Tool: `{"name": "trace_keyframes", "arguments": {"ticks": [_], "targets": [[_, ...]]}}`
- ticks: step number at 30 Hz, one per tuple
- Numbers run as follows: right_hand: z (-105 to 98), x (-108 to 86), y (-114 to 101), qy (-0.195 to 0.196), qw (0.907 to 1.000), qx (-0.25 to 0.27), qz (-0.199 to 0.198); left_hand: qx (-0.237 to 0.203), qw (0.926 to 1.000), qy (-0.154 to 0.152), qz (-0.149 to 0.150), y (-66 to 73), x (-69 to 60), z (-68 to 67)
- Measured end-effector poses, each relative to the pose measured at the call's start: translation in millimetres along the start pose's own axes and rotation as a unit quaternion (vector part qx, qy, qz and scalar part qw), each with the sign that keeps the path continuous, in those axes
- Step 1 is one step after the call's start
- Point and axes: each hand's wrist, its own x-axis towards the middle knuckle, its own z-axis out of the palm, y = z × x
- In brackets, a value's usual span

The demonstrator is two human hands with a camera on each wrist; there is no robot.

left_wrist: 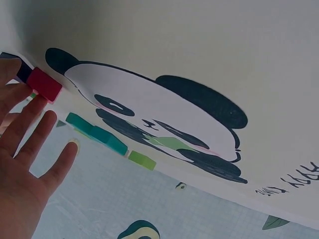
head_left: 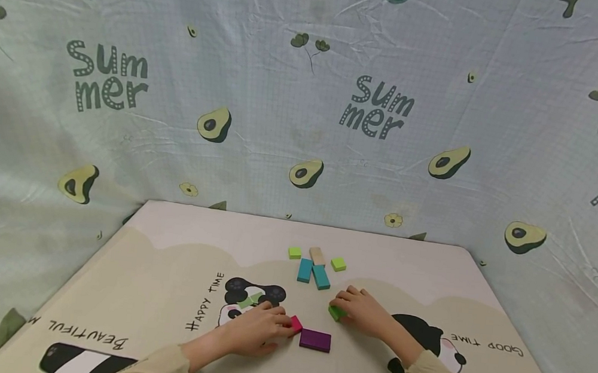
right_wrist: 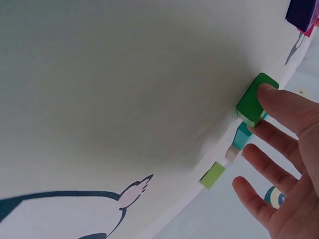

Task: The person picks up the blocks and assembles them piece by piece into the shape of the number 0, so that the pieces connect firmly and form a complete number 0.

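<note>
My left hand [head_left: 258, 330] pinches a pinkish-red block [head_left: 296, 324] between thumb and fingers, right beside a flat purple block [head_left: 315, 340]. In the left wrist view the red block [left_wrist: 44, 84] sticks out past the fingers, the other fingers spread. Over to the right, my right hand [head_left: 362, 311] holds a green block [head_left: 336, 313]. The right wrist view has the thumb on the face of that green block [right_wrist: 255, 102] and the index finger at its lower edge. Farther back lie two teal blocks [head_left: 304, 270], a wooden-coloured block [head_left: 316, 256] and two lime blocks [head_left: 295, 253].
The blocks lie on a cream and pink tabletop [head_left: 172, 270] printed with pandas and lettering. A pale curtain [head_left: 265, 87] with avocado prints hangs behind and along the sides of the table.
</note>
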Motion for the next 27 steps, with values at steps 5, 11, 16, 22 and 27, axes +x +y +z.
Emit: {"name": "trace_keyframes", "arguments": {"ticks": [5, 11, 16, 22, 27], "targets": [[-0.5, -4.0, 1.1, 0.001, 1.0000, 0.001, -0.003, 0.002, 1.0000, 0.003, 0.002, 0.6, 0.1, 1.7], [-2.5, -9.4, 1.4, -0.007, 0.9999, 0.010, -0.004, 0.002, 1.0000, -0.001, 0.000, 0.7, -0.2, 2.4], [-5.0, -13.2, -0.2, -0.015, 0.9998, 0.015, -0.005, 0.001, 1.0000, -0.001, -0.001, 0.6, -0.4, 2.0], [-8.6, -18.2, -3.4, -0.010, 0.9996, 0.022, -0.017, 0.002, 1.0000, -0.002, -0.003, 0.6, -0.4, 1.1], [-11.5, -24.2, -6.6, -0.007, 0.9993, 0.024, -0.026, 0.000, 1.0000, 0.001, -0.001, 0.6, -0.8, 1.1]]}}
